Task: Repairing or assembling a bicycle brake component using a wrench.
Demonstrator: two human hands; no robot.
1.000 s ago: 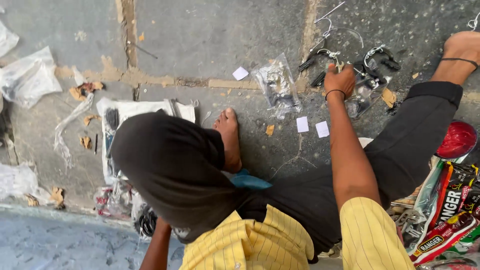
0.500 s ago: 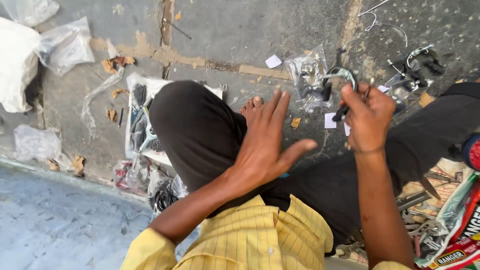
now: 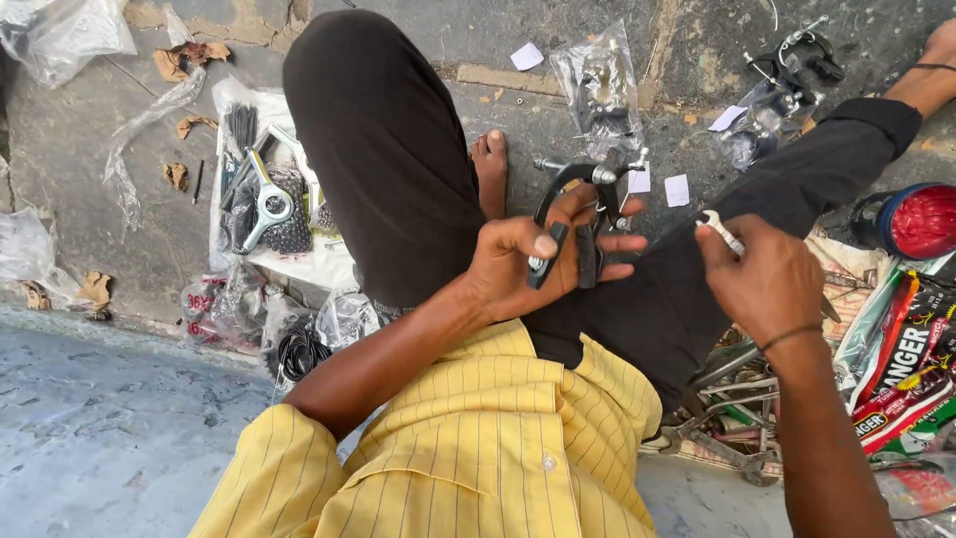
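Since the earlier frame, left hand [image 3: 533,261] had closed its fingers around a black curved metal brake caliper [image 3: 576,214] at frame centre; right hand [image 3: 767,284], wrist bent, pinched a small silver spanner [image 3: 719,230] just beside it.

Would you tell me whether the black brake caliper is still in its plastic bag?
Out: left hand grips the bare brake caliper above the lap.

Spanner [image 3: 719,229] mostly hidden in right hand [image 3: 772,289]
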